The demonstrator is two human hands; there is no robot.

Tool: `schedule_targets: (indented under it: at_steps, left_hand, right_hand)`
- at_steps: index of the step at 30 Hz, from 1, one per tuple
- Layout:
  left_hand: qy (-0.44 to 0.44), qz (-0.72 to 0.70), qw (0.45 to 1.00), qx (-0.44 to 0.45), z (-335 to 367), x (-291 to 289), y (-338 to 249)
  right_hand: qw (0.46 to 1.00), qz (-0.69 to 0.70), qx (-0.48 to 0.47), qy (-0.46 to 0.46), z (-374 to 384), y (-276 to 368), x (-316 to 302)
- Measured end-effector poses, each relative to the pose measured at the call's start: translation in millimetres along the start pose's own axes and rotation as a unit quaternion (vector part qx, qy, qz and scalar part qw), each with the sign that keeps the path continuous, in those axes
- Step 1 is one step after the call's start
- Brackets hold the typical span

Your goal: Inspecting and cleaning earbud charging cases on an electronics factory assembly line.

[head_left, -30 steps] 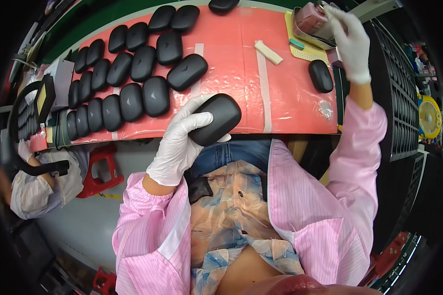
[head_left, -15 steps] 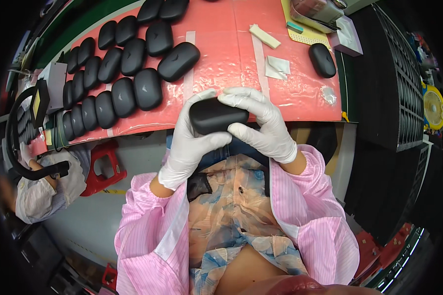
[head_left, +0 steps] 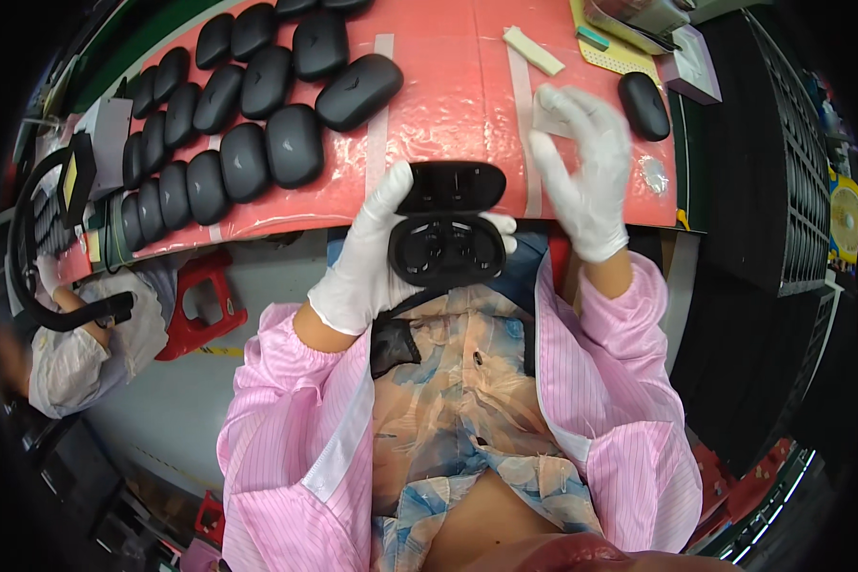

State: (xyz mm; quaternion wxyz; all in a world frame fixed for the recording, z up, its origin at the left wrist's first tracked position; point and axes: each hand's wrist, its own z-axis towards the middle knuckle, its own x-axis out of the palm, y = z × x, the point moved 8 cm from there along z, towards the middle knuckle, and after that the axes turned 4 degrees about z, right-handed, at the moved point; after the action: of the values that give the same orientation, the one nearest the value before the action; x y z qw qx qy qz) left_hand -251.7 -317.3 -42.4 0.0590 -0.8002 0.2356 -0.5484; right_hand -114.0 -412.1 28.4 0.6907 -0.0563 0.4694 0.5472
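Note:
My left hand [head_left: 372, 248] in a white glove grips a black earbud charging case [head_left: 448, 253] just in front of the table edge. The case's lid [head_left: 453, 187] is swung up, showing dark moulded hollows inside; whether anything sits in them I cannot tell. My gloved right hand [head_left: 586, 167] is away from the case, above the right part of the table. Its thumb and forefinger are spread apart over a small white wipe [head_left: 555, 119], which the hand partly covers.
Several closed black cases [head_left: 296, 145] stand in rows on the pink mat [head_left: 448, 86] at the left. One more black case [head_left: 644, 107] lies at the right, near a tissue box [head_left: 693, 67]. A cream strip [head_left: 534, 51] lies at the back. Another person's sleeve [head_left: 95, 334] shows at far left.
The case, closed and held in both hands before, now has its lid raised and rests in my left hand alone. My right hand has let go and moved right and forward to the wipe.

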Motion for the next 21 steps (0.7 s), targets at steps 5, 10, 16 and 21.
schedule_targets:
  at_steps: [5, 10, 16, 21]
  left_hand:
    - [-0.101, -0.020, 0.995, 0.006, 14, -17, -13]
    - [-0.112, 0.019, 0.991, 0.067, 13, -13, -19]
    - [-0.054, -0.032, 0.997, 0.041, 21, -17, -9]
    - [-0.065, -0.050, 0.996, 0.019, 15, -24, -9]
  right_hand:
    - [0.989, 0.115, 0.028, 0.093, -2, -25, 16]
    - [0.950, 0.183, -0.162, 0.196, 19, 51, 45]
    - [0.888, 0.225, -0.245, 0.318, 30, 56, 50]
    - [0.954, 0.199, -0.086, 0.206, 24, -1, 14]
